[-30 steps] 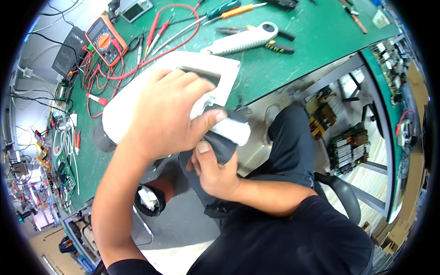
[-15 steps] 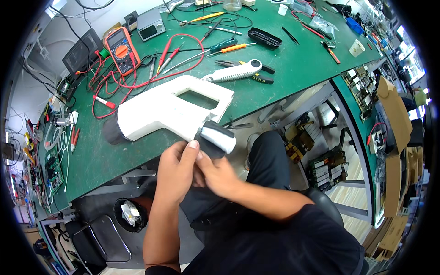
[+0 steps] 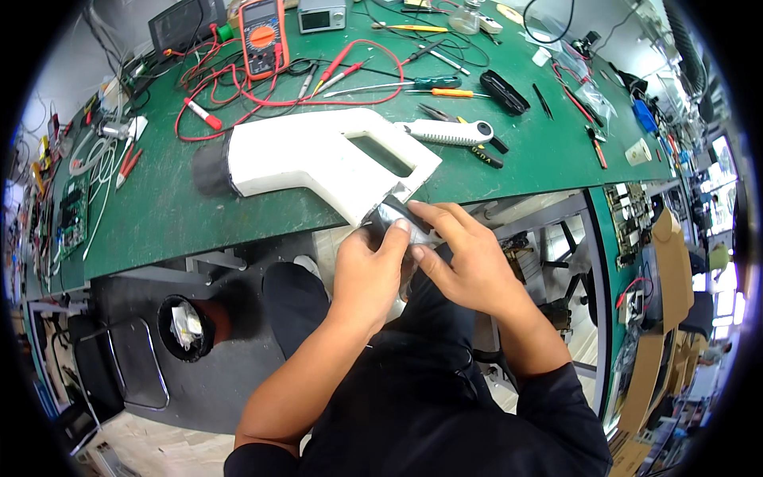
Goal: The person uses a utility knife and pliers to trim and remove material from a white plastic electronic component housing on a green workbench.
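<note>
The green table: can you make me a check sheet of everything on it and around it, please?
Surface: green tabletop, a few pale scuffs.
Things handled: white housing on it; dark piece at its lower end, partly hidden by fingers.
Clutter: orange multimeter, green-handled screwdriver, white-handled tool.
Hands: left hand and right hand both grip the dark piece.
Cables: red test leads, looping loosely.
Surroundings: bin holding white rubbish; cardboard boxes at right.

The person's left fingers [image 3: 397,234] and right fingers [image 3: 442,219] grip a dark end piece [image 3: 389,213] at the near end of a white housing [image 3: 294,159], which reaches from them across the green tabletop [image 3: 159,226], with a white ribbed handle [image 3: 449,132] beyond the fingers and an orange multimeter [image 3: 263,38] farther off to their left.
</note>
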{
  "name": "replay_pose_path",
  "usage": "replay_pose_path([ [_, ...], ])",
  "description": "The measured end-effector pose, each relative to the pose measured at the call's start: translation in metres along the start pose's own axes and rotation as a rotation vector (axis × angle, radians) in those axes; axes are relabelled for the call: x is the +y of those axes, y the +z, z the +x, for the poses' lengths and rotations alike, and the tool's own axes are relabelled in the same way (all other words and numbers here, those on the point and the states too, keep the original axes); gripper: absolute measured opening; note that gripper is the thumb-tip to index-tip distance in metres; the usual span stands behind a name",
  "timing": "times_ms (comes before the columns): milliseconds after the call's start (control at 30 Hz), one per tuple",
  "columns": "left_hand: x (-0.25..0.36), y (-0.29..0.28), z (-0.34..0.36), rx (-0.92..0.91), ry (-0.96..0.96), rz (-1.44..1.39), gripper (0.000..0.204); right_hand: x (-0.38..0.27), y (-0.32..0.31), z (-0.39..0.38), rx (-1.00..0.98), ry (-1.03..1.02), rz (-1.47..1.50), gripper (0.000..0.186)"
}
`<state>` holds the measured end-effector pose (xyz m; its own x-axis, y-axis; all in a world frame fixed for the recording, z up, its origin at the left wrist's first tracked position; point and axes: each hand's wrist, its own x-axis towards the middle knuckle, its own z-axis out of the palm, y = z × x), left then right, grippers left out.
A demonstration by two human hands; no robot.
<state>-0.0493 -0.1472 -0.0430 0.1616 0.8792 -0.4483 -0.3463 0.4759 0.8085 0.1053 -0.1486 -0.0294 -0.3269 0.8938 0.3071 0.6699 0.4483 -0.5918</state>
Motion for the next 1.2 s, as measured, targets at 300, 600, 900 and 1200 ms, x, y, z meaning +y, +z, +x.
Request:
replay_pose_path([
  [300,-0.008,-0.053,-0.030,0.374,0.350,0.612,0.032,-0.034,0.062,-0.001,0.078,-0.010,0.159,0.036],
  [600,0.004,-0.090,-0.019,0.538,0.605,0.581,0.033,-0.046,0.083,0.016,0.051,-0.038,0.205,0.025],
  [900,0.001,-0.095,-0.021,0.613,0.582,0.632,0.025,0.085,-0.028,0.078,0.052,-0.072,-0.597,0.050],
  [1200,-0.012,-0.101,-0.012,0.526,0.587,0.336,0.034,0.102,-0.052,0.112,-0.187,-0.140,-0.705,0.037],
])
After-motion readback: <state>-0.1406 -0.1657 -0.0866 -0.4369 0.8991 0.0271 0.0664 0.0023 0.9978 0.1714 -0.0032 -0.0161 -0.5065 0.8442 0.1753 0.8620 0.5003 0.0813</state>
